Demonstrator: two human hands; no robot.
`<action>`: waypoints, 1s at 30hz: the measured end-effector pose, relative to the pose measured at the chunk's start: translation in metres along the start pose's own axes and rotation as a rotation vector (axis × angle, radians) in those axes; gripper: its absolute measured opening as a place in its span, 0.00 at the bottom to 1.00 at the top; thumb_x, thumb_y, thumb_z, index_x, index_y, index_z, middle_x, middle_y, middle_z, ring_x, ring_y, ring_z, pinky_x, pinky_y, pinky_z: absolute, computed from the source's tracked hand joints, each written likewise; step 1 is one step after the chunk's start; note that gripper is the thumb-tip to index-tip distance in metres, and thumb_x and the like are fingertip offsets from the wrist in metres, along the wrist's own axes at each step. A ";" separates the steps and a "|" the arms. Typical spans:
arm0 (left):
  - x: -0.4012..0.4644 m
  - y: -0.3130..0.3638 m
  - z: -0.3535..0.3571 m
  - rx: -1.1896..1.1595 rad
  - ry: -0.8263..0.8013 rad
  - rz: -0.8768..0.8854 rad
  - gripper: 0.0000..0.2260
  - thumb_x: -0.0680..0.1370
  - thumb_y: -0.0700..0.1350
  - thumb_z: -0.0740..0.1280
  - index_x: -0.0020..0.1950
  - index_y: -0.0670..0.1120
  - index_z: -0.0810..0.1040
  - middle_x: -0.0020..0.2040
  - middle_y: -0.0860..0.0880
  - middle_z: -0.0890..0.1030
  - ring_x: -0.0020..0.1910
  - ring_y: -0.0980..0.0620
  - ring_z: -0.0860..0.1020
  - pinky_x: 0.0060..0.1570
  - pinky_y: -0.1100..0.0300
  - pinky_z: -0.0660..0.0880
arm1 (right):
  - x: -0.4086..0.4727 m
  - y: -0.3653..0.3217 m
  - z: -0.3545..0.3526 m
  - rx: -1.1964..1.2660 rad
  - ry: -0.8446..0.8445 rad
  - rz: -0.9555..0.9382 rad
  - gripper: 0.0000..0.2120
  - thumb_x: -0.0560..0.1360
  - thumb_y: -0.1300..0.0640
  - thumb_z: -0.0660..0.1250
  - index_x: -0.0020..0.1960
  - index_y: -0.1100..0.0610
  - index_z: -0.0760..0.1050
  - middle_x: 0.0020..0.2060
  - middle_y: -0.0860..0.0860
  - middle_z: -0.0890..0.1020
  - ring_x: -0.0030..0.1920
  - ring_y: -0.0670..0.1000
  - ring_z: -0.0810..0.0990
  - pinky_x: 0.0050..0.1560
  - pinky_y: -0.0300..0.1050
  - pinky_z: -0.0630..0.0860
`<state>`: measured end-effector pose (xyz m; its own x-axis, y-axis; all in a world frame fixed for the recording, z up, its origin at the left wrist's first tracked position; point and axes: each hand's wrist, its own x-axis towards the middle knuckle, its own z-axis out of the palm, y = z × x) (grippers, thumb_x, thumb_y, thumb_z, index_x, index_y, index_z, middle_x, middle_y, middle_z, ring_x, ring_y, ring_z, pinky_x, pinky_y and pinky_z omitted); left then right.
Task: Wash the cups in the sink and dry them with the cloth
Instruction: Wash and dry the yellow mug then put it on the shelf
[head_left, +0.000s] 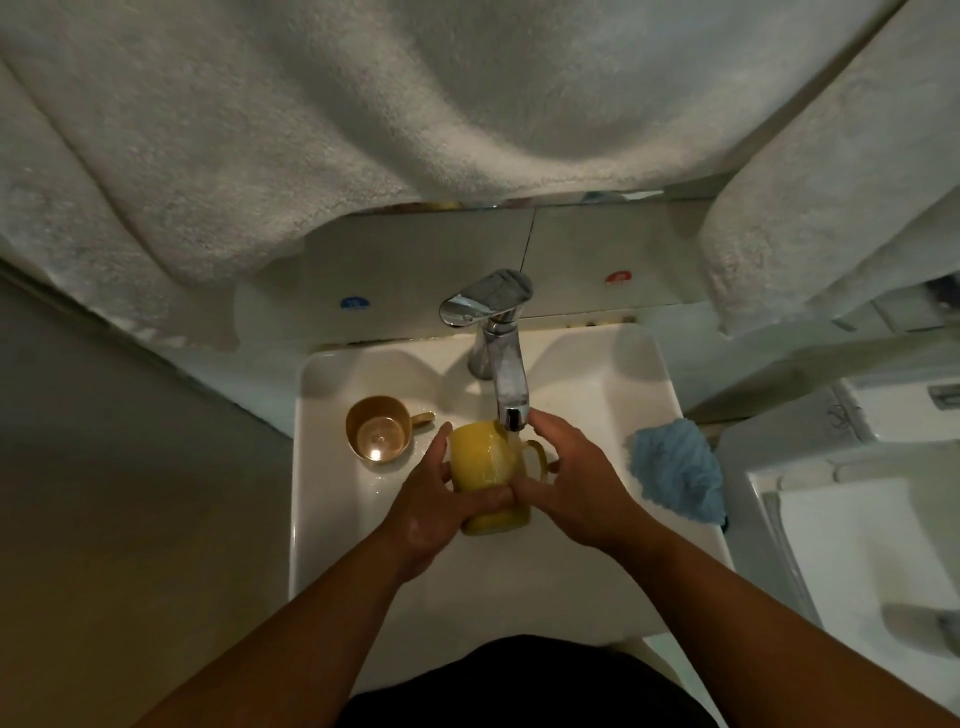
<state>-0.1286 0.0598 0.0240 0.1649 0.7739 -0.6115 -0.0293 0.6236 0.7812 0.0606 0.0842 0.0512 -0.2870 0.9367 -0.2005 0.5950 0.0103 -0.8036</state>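
A yellow mug (480, 460) lies tilted under the chrome tap (501, 358), and water runs from the spout onto its side. My left hand (441, 499) grips the mug's body from the left, thumb up along its side. My right hand (566, 483) touches the mug's right side, with fingers by the handle and near the spout. A brown cup (379, 431) stands upright on the left rim of the white sink (332, 493), handle pointing right. A blue cloth (675, 475) lies bunched on the sink's right edge.
White towels (363, 130) hang overhead and close to the top of the view, another at the right (810, 234). Blue and red stickers mark the wall behind the tap. A white fixture (857, 545) stands to the right of the sink.
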 end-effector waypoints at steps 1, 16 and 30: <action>0.000 0.000 -0.001 -0.003 -0.016 -0.006 0.63 0.55 0.55 0.87 0.81 0.61 0.51 0.71 0.50 0.72 0.64 0.50 0.77 0.60 0.46 0.80 | 0.001 -0.001 -0.001 0.005 -0.013 0.021 0.33 0.69 0.47 0.74 0.72 0.45 0.68 0.65 0.43 0.76 0.63 0.47 0.74 0.61 0.48 0.77; -0.006 0.008 0.001 0.215 -0.066 0.164 0.61 0.64 0.37 0.84 0.81 0.60 0.45 0.69 0.64 0.66 0.63 0.61 0.72 0.47 0.65 0.80 | 0.004 -0.011 0.010 0.068 0.072 0.180 0.30 0.71 0.54 0.75 0.71 0.46 0.69 0.62 0.45 0.77 0.59 0.49 0.76 0.59 0.47 0.77; 0.003 0.002 -0.001 0.326 -0.026 0.237 0.64 0.62 0.42 0.85 0.82 0.58 0.42 0.71 0.61 0.63 0.65 0.59 0.71 0.47 0.73 0.76 | 0.014 -0.016 0.013 0.228 0.202 0.242 0.16 0.75 0.57 0.71 0.60 0.46 0.75 0.52 0.43 0.81 0.55 0.48 0.79 0.49 0.37 0.76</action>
<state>-0.1295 0.0631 0.0237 0.2164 0.8861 -0.4100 0.2439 0.3575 0.9015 0.0371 0.0932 0.0543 0.0083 0.9528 -0.3034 0.4384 -0.2761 -0.8553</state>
